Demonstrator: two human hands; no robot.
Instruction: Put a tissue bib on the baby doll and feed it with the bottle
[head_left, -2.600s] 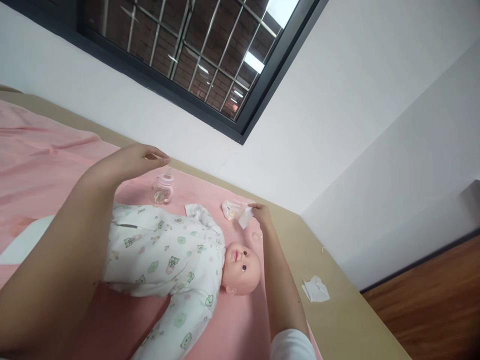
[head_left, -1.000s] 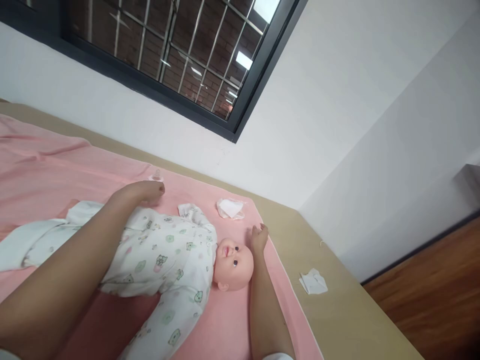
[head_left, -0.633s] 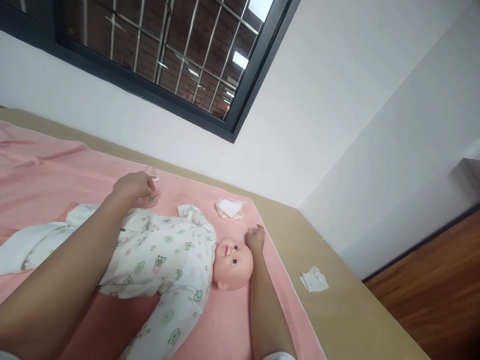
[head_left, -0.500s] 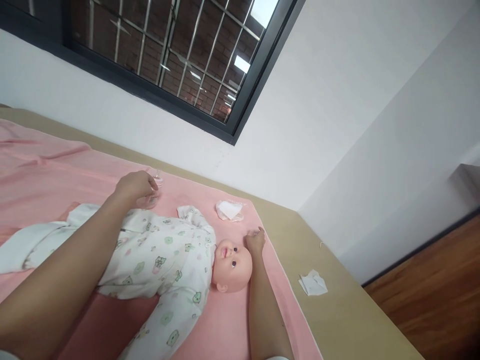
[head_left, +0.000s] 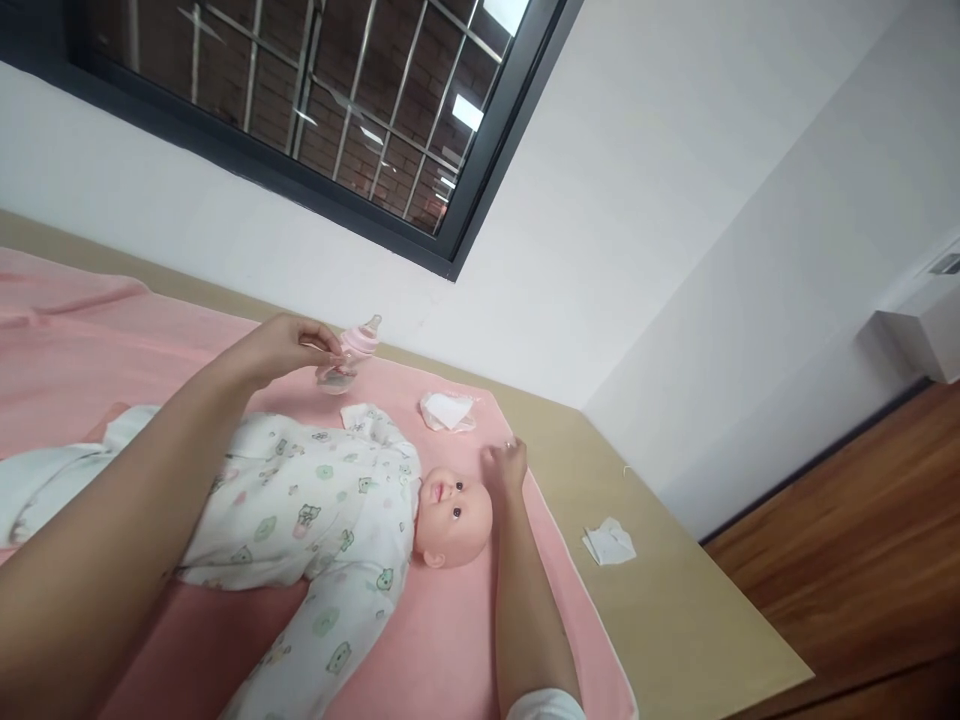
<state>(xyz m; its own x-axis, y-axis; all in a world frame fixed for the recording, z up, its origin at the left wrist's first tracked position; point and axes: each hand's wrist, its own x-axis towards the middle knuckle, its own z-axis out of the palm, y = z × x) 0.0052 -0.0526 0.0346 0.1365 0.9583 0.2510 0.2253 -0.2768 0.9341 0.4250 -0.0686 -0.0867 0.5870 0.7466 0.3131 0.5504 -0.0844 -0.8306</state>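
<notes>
Two bare hands above a pink cloth (head_left: 450,640) on a tan desk (head_left: 675,610). Left hand (head_left: 296,345) pinched around a clear baby bottle (head_left: 360,342), tilted, teat bare, near the far edge. Right hand (head_left: 506,465) curled nearly closed beside the head of a doll (head_left: 322,500) lying on its back; contents, if any, impossible to tell. Seemingly part-way through handling the bottle: already in grip, not yet released, well apart from the doll's mouth. Lying unheld: crumpled clear wrapper (head_left: 433,412) near the far right corner, folded white tissue (head_left: 611,541) near the right edge.
</notes>
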